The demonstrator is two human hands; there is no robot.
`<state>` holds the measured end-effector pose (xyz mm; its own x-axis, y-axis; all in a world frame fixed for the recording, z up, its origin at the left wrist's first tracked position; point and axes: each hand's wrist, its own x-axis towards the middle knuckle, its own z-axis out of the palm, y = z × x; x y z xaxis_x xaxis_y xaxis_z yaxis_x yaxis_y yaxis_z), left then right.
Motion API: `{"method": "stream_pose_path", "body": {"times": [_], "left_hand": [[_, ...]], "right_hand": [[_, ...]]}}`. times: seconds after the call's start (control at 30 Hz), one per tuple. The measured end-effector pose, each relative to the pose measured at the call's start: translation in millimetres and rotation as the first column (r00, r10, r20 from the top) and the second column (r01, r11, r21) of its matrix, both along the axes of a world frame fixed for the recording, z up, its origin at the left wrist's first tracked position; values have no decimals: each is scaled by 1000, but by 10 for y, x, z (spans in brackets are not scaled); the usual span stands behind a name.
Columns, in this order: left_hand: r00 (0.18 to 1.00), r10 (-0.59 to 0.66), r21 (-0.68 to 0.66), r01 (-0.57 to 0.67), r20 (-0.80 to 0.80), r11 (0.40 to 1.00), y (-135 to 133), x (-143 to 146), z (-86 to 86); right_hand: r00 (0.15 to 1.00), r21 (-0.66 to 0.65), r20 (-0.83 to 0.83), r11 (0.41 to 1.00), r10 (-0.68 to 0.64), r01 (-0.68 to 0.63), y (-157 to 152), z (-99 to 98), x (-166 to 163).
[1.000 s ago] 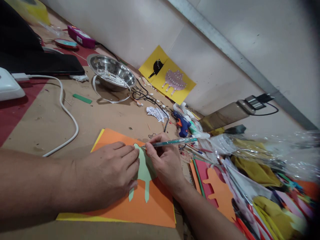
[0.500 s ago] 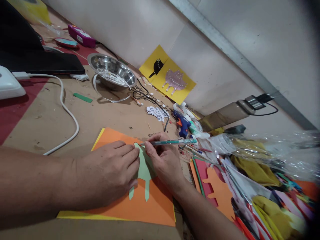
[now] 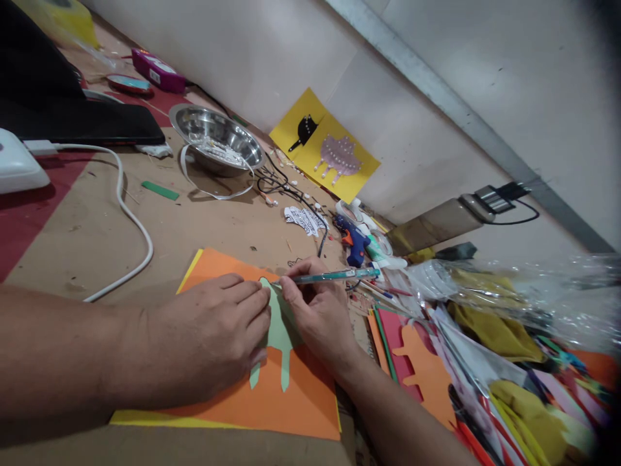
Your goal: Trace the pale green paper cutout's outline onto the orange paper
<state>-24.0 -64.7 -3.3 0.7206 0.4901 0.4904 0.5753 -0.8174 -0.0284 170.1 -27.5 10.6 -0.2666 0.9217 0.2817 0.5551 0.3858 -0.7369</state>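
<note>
A light green paper cutout [image 3: 280,330] with two pointed prongs lies on an orange sheet [image 3: 310,395]. Yellow paper [image 3: 184,418] peeks out from underneath that sheet. My left hand [image 3: 218,330] rests flat over the cutout's left side, pressing on it with fingers stretched out, and covers part of its outline. Pinched in my right hand [image 3: 317,310] is a teal pen [image 3: 334,276], lying at a low slant. Its tip meets the cutout's upper edge, where a short dark line curves on the orange sheet.
A steel bowl [image 3: 218,139] stands beyond the sheets, near a white cable [image 3: 129,200]. A blue glue gun [image 3: 356,243], a bottle [image 3: 436,223] and an orange cutout [image 3: 424,372] are on the right, beside heaped fabric. A yellow card [image 3: 325,145] leans on the wall.
The pen's back end has tilted slightly and its tip has shifted a little along the cutout's upper edge. My left hand has stayed in place.
</note>
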Motion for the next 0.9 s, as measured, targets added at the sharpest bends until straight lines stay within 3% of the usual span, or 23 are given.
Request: {"method": "stream_pose_path", "body": {"times": [0.5, 0.9], "left_hand": [[1000, 3, 18, -3, 11, 1000, -3, 23, -14], [1000, 3, 10, -3, 10, 1000, 7, 17, -6]], "right_hand": [[997, -25, -53, 998, -51, 50, 1, -18, 20], [1000, 0, -15, 1000, -15, 15, -1, -9, 12]]}}
